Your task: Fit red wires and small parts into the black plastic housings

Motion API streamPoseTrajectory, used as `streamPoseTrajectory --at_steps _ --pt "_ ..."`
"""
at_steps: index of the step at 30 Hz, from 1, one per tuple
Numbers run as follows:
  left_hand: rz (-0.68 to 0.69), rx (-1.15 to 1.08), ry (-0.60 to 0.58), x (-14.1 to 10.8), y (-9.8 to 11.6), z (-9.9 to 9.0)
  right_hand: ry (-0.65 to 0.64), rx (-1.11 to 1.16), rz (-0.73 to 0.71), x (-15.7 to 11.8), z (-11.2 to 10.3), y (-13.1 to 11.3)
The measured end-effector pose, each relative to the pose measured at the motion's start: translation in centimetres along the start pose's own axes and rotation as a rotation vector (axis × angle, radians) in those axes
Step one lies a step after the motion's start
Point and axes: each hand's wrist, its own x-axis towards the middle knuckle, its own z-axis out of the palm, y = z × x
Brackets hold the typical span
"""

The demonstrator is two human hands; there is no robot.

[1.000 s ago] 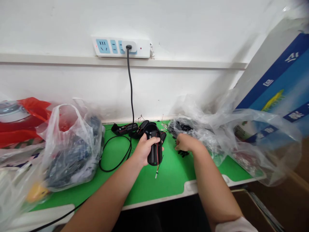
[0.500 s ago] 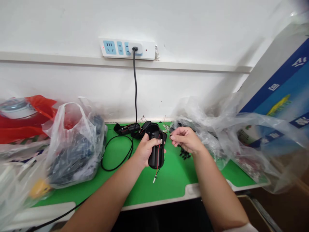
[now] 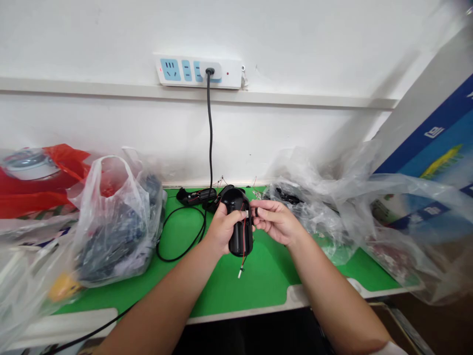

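Note:
My left hand (image 3: 223, 228) is wrapped round a glossy black plastic housing (image 3: 239, 242), its thumb pressed on a small metal-and-white part near the middle. From the housing hangs a red and black wire pair ending in a white connector (image 3: 240, 271). At the housing's right edge, my right hand (image 3: 272, 219) pinches a small black part (image 3: 256, 212) between thumb and fingertips; what exactly it is, I cannot make out. Behind the housing lie more black housings (image 3: 197, 196) with wires, partly covered by it.
A black cable (image 3: 210, 133) runs from the wall power strip (image 3: 232, 74) and loops on the green tabletop (image 3: 221, 296). Filled plastic bags stand left (image 3: 114, 236) and right (image 3: 325, 217). A blue and white box (image 3: 424, 143) leans at the far right.
My right hand has moved left with the small black part, up to the housing's right edge. My left hand keeps its hold on the housing. The view has shifted slightly.

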Motion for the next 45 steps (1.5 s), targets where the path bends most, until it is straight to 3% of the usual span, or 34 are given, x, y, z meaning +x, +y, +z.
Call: streamPoseTrajectory --at_steps 8,15,22,27,34,45 --pt "0.055 0.009 0.020 0.2 -0.3 -0.1 0.017 -0.053 -0.073 0.0 0.2 0.4" --pt "0.227 0.123 0.051 0.6 -0.2 -0.7 0.048 -0.200 -0.140 -0.3 0.3 0.0" --pt "0.091 0.066 0.015 0.7 0.1 -0.9 0.076 -0.203 -0.183 0.1 0.2 0.3" --pt "0.055 0.039 -0.036 0.6 0.0 -0.8 0.011 -0.160 -0.100 0.1 -0.1 0.4" --pt "0.111 0.056 0.028 0.7 -0.2 -0.8 0.012 -0.045 -0.024 0.3 0.1 0.7" --pt "0.138 0.110 -0.007 1.0 -0.8 -1.1 0.120 -0.086 -0.069 0.3 0.9 1.1"
